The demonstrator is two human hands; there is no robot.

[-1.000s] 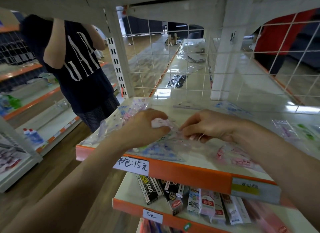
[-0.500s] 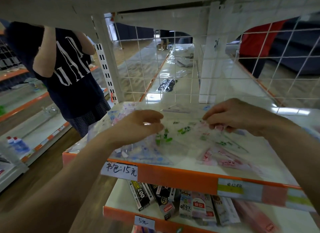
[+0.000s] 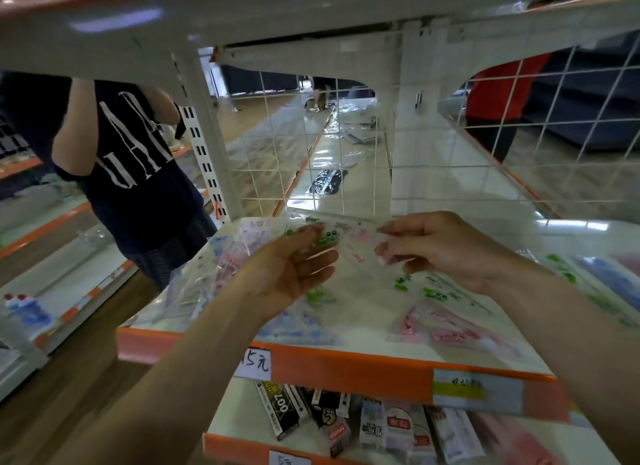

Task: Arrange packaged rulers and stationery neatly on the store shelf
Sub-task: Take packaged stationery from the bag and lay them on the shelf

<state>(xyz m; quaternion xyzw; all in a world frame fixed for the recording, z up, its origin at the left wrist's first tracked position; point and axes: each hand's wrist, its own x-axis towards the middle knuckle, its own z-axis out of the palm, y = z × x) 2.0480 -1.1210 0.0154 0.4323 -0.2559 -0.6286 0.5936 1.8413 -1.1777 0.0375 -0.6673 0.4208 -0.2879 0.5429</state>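
Left hand point(image 3: 294, 270) and right hand point(image 3: 446, 250) are apart, each pinching an end of one clear ruler pack point(image 3: 349, 236). I see it held just above the shelf point(image 3: 346, 364), which has a white top and an orange lip. More packs point(image 3: 450, 329) lie flat there. Wire grid point(image 3: 277, 153) behind; boxes point(image 3: 370, 423) on the lower shelf point(image 3: 242, 419); a person point(image 3: 138, 174) at left; wood floor point(image 3: 86, 378).

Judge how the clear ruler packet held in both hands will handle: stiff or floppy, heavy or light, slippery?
Probably fairly stiff: the ruler packet spans flat between the left hand and right hand without sagging. Likely light, since a fingertip pinch carries it. Its glossy film may be slippery.
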